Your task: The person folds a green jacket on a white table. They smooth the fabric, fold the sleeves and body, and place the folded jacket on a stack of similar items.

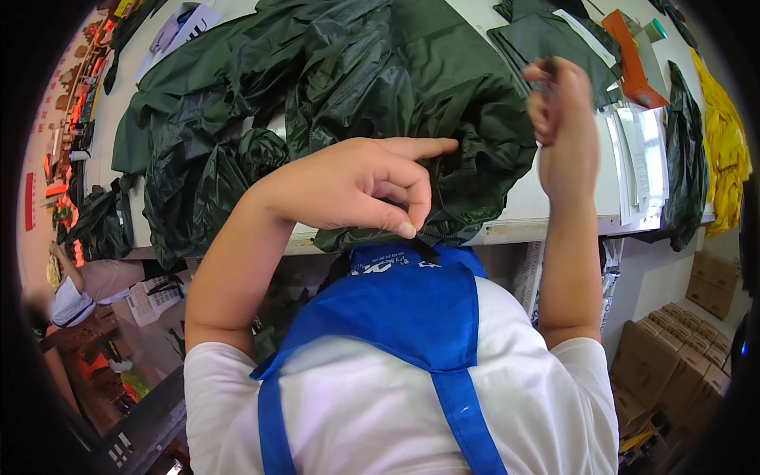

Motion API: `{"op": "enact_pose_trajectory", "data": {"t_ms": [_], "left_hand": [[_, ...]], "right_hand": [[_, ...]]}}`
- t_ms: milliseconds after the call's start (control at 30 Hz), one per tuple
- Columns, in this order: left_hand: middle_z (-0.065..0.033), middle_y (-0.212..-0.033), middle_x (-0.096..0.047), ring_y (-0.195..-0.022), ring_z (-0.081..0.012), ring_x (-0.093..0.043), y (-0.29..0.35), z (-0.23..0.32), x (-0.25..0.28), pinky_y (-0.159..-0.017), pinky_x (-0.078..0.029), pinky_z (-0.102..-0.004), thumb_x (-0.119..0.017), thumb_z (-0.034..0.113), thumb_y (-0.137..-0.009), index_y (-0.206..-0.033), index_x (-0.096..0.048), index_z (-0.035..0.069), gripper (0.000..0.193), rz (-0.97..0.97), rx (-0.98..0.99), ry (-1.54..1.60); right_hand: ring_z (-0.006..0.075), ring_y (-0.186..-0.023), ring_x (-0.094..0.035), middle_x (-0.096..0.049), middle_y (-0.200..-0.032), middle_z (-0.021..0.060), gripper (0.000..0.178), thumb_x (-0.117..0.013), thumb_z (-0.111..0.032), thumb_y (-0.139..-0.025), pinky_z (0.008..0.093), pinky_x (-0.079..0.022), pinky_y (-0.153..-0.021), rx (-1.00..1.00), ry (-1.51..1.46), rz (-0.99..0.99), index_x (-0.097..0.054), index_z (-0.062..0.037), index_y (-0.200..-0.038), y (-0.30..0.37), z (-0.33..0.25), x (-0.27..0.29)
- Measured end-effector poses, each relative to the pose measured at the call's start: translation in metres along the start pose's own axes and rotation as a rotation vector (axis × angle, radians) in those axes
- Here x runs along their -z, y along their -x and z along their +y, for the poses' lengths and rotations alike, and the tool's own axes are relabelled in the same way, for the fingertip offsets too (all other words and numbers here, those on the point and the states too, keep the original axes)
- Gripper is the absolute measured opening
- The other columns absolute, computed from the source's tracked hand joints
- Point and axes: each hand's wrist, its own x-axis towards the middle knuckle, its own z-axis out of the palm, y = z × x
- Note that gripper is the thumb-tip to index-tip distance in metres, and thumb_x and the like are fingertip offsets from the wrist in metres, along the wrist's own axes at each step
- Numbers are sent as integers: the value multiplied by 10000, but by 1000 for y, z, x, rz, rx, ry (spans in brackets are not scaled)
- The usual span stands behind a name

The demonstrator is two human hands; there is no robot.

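A crumpled dark green jacket [356,87] lies spread over a white table [554,202]. My left hand [356,186] is at the jacket's near edge, its thumb and bent fingers pinching a dark strip of the fabric [423,247] while the index finger points right. My right hand [562,127] is raised over the jacket's right side, fingers closed round a small dark thing [548,70] that is too hidden to identify. A blue apron [396,309] over a white shirt fills the lower middle.
Folded dark green garments [546,36] and an orange item [629,59] lie at the table's far right, with papers [637,162] beside them. Yellow garments [724,142] hang at the right. Cardboard boxes [673,356] stand lower right. Another person [75,297] is at the lower left.
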Motion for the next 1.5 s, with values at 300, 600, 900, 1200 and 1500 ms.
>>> {"op": "enact_pose_trajectory", "data": {"t_ms": [300, 600, 900, 1200, 1500], "left_hand": [[-250, -1485, -272, -1118, -177, -573, -8, 1, -4, -1047, -361, -399, -738, 93, -745, -743, -672, 51, 78, 151, -57, 134], [-262, -1473, -293, -886, -97, -621, -11, 6, -13, -1055, -300, -373, -747, 99, -742, -765, -681, 66, 77, 205, -41, 124], [-244, -1491, -265, -1016, -133, -552, -16, 7, -18, -1054, -312, -381, -746, 71, -735, -770, -684, 68, 71, 214, -65, 97], [-219, -1515, -225, -1227, -198, -448, -20, -1, -19, -1057, -328, -395, -750, 47, -724, -767, -689, 71, 78, 223, -108, 3], [-172, -1539, -193, -1413, -327, -225, 7, -36, 6, -1108, -251, -415, -788, 164, -696, -783, -732, 90, 128, -41, -25, -154]], "right_hand": [[183, -615, -512, -586, -811, 9, 494, -739, -120, -591, 307, -406, -551, 733, 1197, -359, -668, -83, -1078, 54, -15, 13], [144, -628, -525, -592, -789, -18, 254, -706, -168, -676, 287, -355, -529, 983, 1130, -300, -669, -97, -917, 43, 6, 12], [144, -634, -533, -596, -787, -13, 228, -700, -164, -682, 289, -347, -524, 941, 1148, -262, -674, -86, -895, 46, 8, 10], [150, -689, -587, -615, -824, 72, 398, -784, -2, -649, 258, -482, -587, 426, 777, -159, -651, -31, -1022, 45, 2, 22], [136, -859, -600, -640, -957, 71, 198, -504, -18, -899, 268, -487, -735, 181, 599, -20, -601, -34, -1071, -51, 19, 124]]}}
